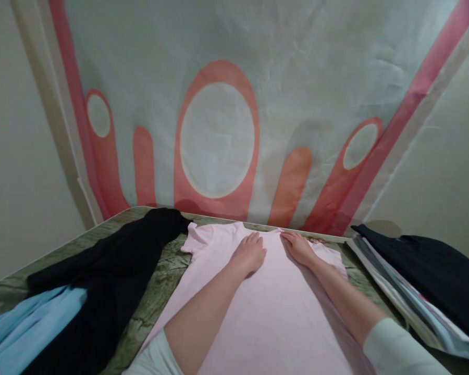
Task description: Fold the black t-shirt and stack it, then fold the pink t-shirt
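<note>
A pale pink T-shirt [273, 317] lies spread on the table, its neckline toward the far edge and its two short sleeves out to the sides. My left hand [250, 254] rests flat on the upper chest, left of the neckline's middle, with fingers extended. On the right shoulder near the collar lies my right hand [298, 247], fingers stretched out over the cloth. Neither hand grips the fabric. The lower end of the shirt runs out of view beneath my forearms.
Left of the shirt lie a crumpled black garment [113, 271] and a light blue one [39, 323]. A stack of folded clothes [418, 291], black on top, stands at the right. The wood-patterned table [156, 297] meets a printed banner [219, 140] at the back.
</note>
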A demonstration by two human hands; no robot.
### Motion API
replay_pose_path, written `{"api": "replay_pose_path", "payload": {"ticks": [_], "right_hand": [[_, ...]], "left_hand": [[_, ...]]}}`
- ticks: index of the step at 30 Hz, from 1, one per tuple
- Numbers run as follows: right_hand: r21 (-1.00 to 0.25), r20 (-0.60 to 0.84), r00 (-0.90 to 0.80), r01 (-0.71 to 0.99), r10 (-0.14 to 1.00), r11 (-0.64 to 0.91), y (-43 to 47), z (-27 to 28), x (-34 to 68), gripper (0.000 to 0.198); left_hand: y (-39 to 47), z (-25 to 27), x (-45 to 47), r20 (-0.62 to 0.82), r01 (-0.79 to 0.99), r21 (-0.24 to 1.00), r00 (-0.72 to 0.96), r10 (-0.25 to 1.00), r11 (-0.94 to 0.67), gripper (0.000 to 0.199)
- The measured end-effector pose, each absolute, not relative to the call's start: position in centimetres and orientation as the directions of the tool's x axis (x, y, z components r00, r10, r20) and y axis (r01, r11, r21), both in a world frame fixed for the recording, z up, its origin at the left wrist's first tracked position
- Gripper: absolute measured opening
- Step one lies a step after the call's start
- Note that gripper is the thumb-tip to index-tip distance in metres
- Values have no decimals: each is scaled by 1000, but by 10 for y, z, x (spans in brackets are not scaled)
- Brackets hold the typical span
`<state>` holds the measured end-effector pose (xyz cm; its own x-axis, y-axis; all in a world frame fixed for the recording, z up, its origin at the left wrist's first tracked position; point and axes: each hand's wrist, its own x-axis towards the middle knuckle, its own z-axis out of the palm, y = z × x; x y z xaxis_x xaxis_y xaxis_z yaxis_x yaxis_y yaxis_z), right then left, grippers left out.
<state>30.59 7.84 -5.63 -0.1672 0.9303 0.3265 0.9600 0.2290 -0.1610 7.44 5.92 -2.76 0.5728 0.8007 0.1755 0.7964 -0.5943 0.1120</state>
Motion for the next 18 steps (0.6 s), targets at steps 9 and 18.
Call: {"api": "replay_pose_path", "payload": {"ticks": [9, 18], "right_hand": [[-155, 345, -187, 955, 920, 252, 75, -58, 306, 40], [-122, 356, -199, 959, 913, 256, 74, -60, 305, 41]], "left_hand": [[105, -23, -9, 115, 772, 113, 615, 780, -626, 53], [109, -21, -43, 196, 962, -13, 269, 943, -272, 51]]}}
